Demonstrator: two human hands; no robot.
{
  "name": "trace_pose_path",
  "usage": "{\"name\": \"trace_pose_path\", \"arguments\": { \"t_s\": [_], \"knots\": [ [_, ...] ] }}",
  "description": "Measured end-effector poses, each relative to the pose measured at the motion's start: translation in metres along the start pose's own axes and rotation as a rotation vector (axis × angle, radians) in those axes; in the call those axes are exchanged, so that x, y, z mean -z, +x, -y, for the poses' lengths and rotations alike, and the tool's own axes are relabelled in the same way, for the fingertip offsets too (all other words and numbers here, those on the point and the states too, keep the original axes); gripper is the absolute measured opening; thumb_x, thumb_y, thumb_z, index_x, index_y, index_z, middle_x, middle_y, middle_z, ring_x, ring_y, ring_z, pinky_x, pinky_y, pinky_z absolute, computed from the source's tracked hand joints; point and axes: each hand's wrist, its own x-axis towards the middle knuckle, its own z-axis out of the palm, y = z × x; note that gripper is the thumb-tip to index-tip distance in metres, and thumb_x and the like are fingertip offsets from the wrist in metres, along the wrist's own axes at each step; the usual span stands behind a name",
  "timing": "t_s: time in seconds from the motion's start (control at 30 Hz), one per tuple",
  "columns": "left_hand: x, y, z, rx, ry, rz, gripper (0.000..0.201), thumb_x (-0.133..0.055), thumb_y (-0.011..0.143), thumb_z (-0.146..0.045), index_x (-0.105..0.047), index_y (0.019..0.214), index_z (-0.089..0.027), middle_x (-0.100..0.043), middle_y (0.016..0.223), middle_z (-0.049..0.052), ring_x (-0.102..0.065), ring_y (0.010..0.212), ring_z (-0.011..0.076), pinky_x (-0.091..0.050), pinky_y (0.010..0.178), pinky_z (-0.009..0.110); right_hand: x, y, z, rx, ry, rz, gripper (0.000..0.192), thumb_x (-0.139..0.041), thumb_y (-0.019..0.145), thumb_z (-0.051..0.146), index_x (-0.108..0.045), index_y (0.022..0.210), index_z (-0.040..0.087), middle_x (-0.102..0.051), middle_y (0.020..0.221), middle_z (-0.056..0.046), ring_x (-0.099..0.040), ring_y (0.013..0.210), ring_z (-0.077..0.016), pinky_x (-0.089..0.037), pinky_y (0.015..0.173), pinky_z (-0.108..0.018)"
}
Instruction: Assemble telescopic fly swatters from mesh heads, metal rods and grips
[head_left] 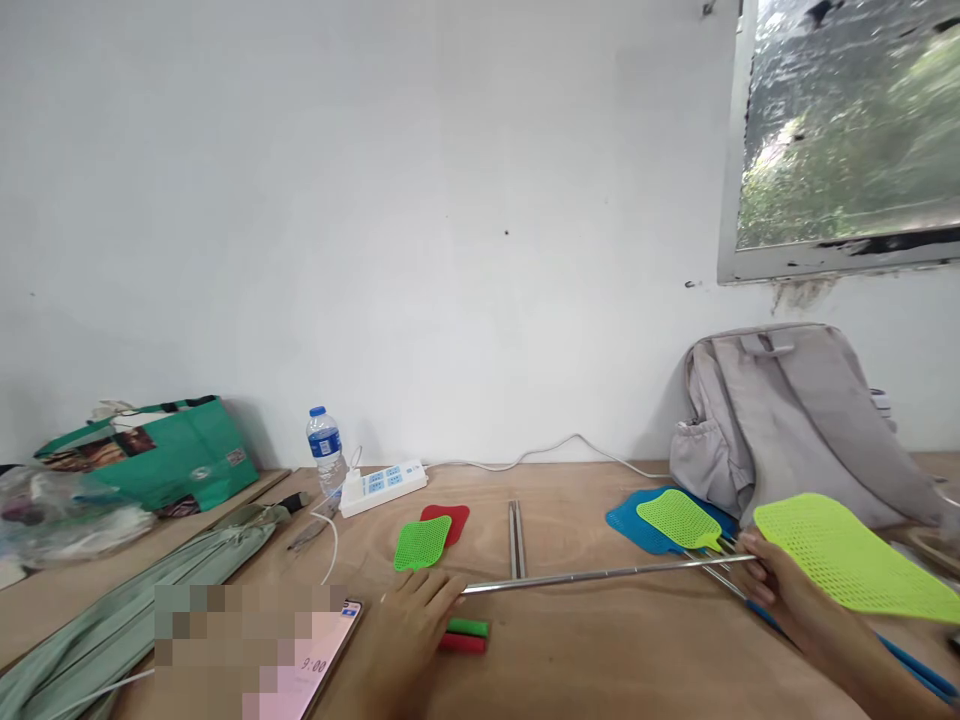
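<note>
My left hand grips the near end of a thin metal rod that lies across the wooden table. My right hand holds the rod's other end, which carries a large yellow-green swatter head. A green handle grip and a red one lie just right of my left hand. Loose green and red swatter heads lie in front of it. Assembled swatters with a blue head and a green head lie by my right hand.
A grey backpack leans on the wall at right. Two bare rods lie mid-table. A power strip, a water bottle, a green bag and a phone are at left, beside a grey-green cloth bag.
</note>
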Motion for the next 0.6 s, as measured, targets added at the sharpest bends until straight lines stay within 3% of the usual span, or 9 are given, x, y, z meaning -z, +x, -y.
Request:
{"name": "trace_pose_path", "arguments": {
  "t_s": [0.07, 0.13, 0.2, 0.23, 0.3, 0.37, 0.5, 0.6],
  "knots": [
    [-0.004, 0.002, -0.005, 0.045, 0.028, -0.019, 0.029, -0.036, 0.084, -0.013, -0.051, 0.106, -0.024, -0.059, 0.100, 0.001, -0.052, 0.089, 0.0157, -0.040, 0.075, 0.028, -0.020, 0.005, 0.008, 0.058, 0.146, -0.043, 0.027, -0.067, 0.061, 0.025, -0.041, 0.057, 0.019, -0.044, 0.051, 0.007, -0.041, 0.044, -0.0065, -0.040, 0.042, -0.019],
    [-0.008, 0.004, -0.012, 0.064, 0.078, -0.062, 0.041, -0.032, 0.081, -0.006, -0.046, 0.115, -0.023, -0.056, 0.110, 0.003, -0.049, 0.099, 0.0170, -0.039, 0.080, 0.030, -0.044, 0.009, 0.011, -0.004, 0.269, -0.001, 0.018, -0.063, 0.063, 0.025, -0.046, 0.062, 0.020, -0.054, 0.064, 0.003, -0.054, 0.062, -0.0128, -0.049, 0.057, -0.027],
    [-0.012, 0.007, -0.021, 0.075, 0.109, -0.105, 0.048, -0.031, 0.077, -0.002, -0.044, 0.118, -0.022, -0.055, 0.112, 0.004, -0.048, 0.101, 0.0179, -0.037, 0.084, 0.032, -0.066, 0.009, 0.006, -0.064, 0.459, -0.005, 0.018, -0.058, 0.067, 0.023, -0.043, 0.058, 0.020, -0.052, 0.059, 0.004, -0.055, 0.060, -0.0127, -0.048, 0.055, -0.028],
    [-0.012, 0.010, -0.026, 0.091, 0.109, -0.120, 0.046, -0.032, 0.077, -0.003, -0.045, 0.117, -0.022, -0.055, 0.109, 0.004, -0.049, 0.098, 0.0183, -0.037, 0.083, 0.033, -0.076, 0.007, 0.002, -0.083, 0.559, 0.005, 0.022, -0.056, 0.069, 0.022, -0.040, 0.055, 0.020, -0.047, 0.052, 0.005, -0.052, 0.054, -0.0106, -0.047, 0.050, -0.025],
    [-0.008, 0.016, -0.035, 0.126, 0.098, -0.154, 0.035, -0.038, 0.080, -0.013, -0.049, 0.112, -0.024, -0.058, 0.097, 0.004, -0.051, 0.087, 0.0186, -0.038, 0.078, 0.032, -0.089, 0.002, -0.008, -0.120, 0.744, 0.015, 0.034, -0.053, 0.071, 0.018, -0.028, 0.048, 0.019, -0.030, 0.039, 0.008, -0.033, 0.035, -0.0058, -0.038, 0.039, -0.020],
    [0.000, 0.021, -0.039, 0.125, 0.103, -0.168, 0.024, -0.044, 0.081, -0.023, -0.054, 0.103, -0.027, -0.057, 0.084, 0.002, -0.051, 0.075, 0.0175, -0.038, 0.070, 0.031, -0.094, -0.003, -0.017, -0.184, 0.826, 0.008, 0.039, -0.050, 0.073, 0.020, -0.021, 0.046, 0.020, -0.019, 0.037, 0.009, -0.019, 0.032, -0.0064, -0.029, 0.032, -0.020],
    [0.013, 0.021, -0.033, -0.022, 0.213, -0.154, 0.024, -0.043, 0.080, -0.012, -0.054, 0.096, -0.026, -0.055, 0.076, 0.000, -0.048, 0.068, 0.0159, -0.034, 0.064, 0.029, -0.087, -0.010, -0.023, -0.258, 0.808, 0.030, 0.047, -0.046, 0.078, 0.032, -0.013, 0.046, 0.020, -0.007, 0.040, 0.008, -0.008, 0.035, -0.0082, -0.023, 0.031, -0.023],
    [0.013, 0.012, -0.021, -0.084, 0.238, -0.214, 0.028, -0.039, 0.079, -0.006, -0.053, 0.095, -0.024, -0.054, 0.076, 0.001, -0.046, 0.066, 0.0156, -0.032, 0.064, 0.029, -0.079, -0.016, -0.020, -0.188, 0.758, 0.089, 0.049, -0.042, 0.081, 0.034, -0.010, 0.048, 0.019, -0.003, 0.042, 0.009, -0.004, 0.038, -0.0082, -0.021, 0.033, -0.022]
  ]
}}
